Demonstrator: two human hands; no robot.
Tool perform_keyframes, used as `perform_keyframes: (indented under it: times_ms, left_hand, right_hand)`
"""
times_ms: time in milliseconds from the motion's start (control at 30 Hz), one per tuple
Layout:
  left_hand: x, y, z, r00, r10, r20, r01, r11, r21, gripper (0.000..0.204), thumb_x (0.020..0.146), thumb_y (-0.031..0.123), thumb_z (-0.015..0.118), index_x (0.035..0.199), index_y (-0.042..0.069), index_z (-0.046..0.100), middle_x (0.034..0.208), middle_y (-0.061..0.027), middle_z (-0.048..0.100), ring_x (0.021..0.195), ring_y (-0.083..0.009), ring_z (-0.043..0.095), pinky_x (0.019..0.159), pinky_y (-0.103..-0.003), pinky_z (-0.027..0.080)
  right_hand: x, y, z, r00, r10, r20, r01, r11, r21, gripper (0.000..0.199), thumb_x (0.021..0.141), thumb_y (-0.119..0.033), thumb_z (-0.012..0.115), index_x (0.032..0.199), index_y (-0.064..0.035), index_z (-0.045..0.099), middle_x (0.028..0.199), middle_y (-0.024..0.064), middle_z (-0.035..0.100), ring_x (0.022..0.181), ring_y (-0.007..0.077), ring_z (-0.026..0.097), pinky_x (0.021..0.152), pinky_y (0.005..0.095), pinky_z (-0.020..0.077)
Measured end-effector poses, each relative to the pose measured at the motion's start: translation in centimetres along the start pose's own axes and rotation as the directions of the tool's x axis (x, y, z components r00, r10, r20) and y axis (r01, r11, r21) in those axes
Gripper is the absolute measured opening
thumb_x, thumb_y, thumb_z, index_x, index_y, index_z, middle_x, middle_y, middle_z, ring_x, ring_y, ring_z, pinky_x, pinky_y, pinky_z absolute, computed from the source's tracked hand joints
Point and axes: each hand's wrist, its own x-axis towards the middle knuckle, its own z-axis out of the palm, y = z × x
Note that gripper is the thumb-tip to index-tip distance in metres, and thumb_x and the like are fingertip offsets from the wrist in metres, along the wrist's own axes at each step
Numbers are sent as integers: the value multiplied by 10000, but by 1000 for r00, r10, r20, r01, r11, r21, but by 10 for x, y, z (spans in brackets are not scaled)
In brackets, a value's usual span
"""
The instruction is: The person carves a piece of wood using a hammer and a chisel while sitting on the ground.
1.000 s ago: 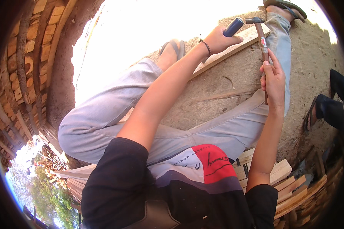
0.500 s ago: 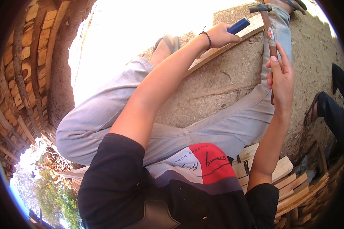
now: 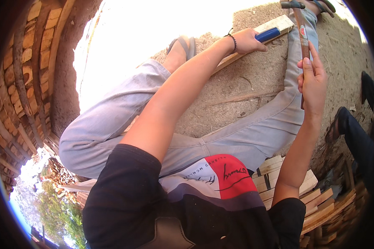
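The left hand (image 3: 247,41) is closed around a blue-handled tool (image 3: 267,34) resting on one wooden plank (image 3: 274,25) on the far sandy ground (image 3: 253,83); the right hand (image 3: 313,81) grips one hammer (image 3: 301,33) by its wooden handle, head far. Best to steady the tool firmly and strike squarely, fingers clear

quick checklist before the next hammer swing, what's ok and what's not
1. Right hand closed round the hammer handle: ok.
2. Left hand gripping the blue-handled tool: ok.
3. Tool tip seated on the wooden plank: cannot tell, tip hidden.
4. Hammer head clear of the left hand: ok, it is raised apart near the sandalled foot.
5. Plank lying flat on the sandy ground: ok.
6. Other person's leg at right clear of the swing: cannot tell.
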Motion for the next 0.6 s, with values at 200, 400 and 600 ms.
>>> perform_keyframes:
  times_ms: [200, 400, 600]
  left_hand:
    - [11, -14, -4, 998, 54, 7, -54, 998, -23, 370, 785, 316, 732, 959, -3, 657, 753, -72, 633, 633, -138, 552, 619, -294, 450]
    - [10, -12, -1, 1000, 11, -2, -11, 999, 44, 389, 783, 339, 720, 979, 9, 662, 792, -86, 643, 691, -165, 588, 666, -314, 479]
    - [23, -22, -1, 999, 15, 29, -16, 999, 36, 376, 789, 351, 708, 951, 16, 649, 733, -75, 617, 639, -154, 569, 608, -313, 471]
  right_hand:
    - [-4, 17, -14, 997, 4, 71, 12, 973, -230, 427, 984, -106, 457, 1411, -112, 468, 811, -28, 528, 588, 16, 414, 494, 185, 345]
    - [10, 16, -26, 991, -113, 67, 131, 875, -466, 409, 972, -112, 472, 1380, -99, 501, 803, 11, 578, 698, 87, 482, 650, 236, 427]
    - [20, 30, -28, 981, -173, -92, 119, 899, -422, 425, 967, -117, 480, 1391, -143, 495, 796, 37, 572, 711, 110, 503, 689, 254, 437]
